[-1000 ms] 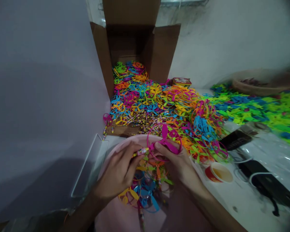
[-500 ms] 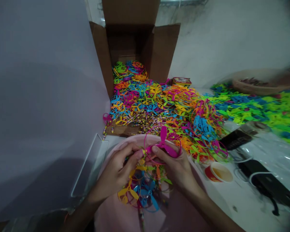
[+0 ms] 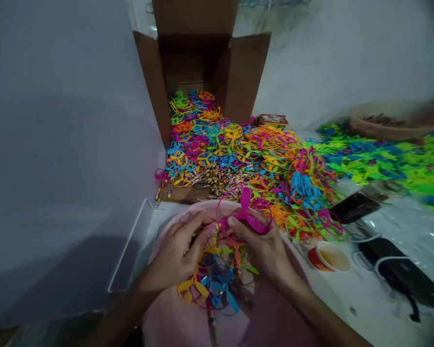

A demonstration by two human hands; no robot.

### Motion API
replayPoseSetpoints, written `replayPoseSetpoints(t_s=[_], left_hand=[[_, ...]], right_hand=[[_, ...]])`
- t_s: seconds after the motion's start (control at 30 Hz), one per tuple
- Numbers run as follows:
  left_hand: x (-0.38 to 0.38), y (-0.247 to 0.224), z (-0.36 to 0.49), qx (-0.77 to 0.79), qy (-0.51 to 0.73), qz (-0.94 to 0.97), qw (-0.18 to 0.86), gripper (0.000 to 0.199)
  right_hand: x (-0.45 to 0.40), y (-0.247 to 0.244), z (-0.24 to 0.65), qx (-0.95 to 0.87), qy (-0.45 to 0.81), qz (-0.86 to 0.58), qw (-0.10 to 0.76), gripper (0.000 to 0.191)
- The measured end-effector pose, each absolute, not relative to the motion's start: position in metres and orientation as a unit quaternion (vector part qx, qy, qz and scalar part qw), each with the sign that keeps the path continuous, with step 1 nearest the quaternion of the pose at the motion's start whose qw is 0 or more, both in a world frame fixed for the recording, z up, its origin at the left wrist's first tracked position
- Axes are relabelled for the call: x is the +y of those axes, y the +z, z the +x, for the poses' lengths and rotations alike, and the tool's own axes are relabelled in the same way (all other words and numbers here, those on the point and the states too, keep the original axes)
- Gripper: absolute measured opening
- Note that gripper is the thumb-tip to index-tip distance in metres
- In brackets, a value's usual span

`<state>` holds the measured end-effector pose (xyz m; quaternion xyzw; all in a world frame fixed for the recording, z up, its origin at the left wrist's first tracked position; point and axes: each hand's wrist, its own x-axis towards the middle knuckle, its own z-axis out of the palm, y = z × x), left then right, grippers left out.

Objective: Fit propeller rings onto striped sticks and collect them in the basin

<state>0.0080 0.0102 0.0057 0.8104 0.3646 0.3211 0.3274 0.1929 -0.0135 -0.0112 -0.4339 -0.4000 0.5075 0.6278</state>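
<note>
My right hand (image 3: 260, 255) is clamped on the magenta propeller (image 3: 251, 219), just above the pink basin (image 3: 198, 206); my curled left hand (image 3: 175, 258) hides its stem, so I can't tell what that hand grips.

Head-worn view, angled down onto the hands (image 3: 177, 255)

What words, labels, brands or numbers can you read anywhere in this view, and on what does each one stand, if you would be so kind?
None can be read: the printing on the small red-and-yellow box and the dark packet is too small or blurred.
</note>
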Motion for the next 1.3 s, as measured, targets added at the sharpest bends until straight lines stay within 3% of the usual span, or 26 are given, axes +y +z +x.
replayPoseSetpoints(t_s=[0.17,0.3,0.57,0.77,1.0,1.3], left_hand=[[0.012,0.012,0.016,0.356,0.382,0.821,0.23,0.013],[0.015,0.015,0.016,0.317,0.41,0.848,0.108,0.022],[0.01,0.0,0.011,0.295,0.416,0.859,0.046,0.027],[0.007,0.001,0.017,0.284,0.396,0.869,0.079,0.023],[-0.001,0.017,0.011,0.327,0.344,0.855,0.209,0.011],[0.004,0.015,-0.001,0.306,0.319,0.876,0.195,0.014]], right_hand=[[-0.005,-0.011,0.202,-0.375,0.529,-0.409,0.642,0.026],[-0.007,-0.016,0.212,-0.366,0.538,-0.407,0.641,0.042],[-0.003,0.004,0.234,-0.314,0.546,-0.458,0.627,0.035],[-0.011,0.017,0.235,-0.378,0.561,-0.452,0.582,0.04],[-0.022,0.029,0.225,-0.43,0.572,-0.457,0.528,0.018],[-0.029,0.019,0.213,-0.484,0.52,-0.45,0.541,0.017]])
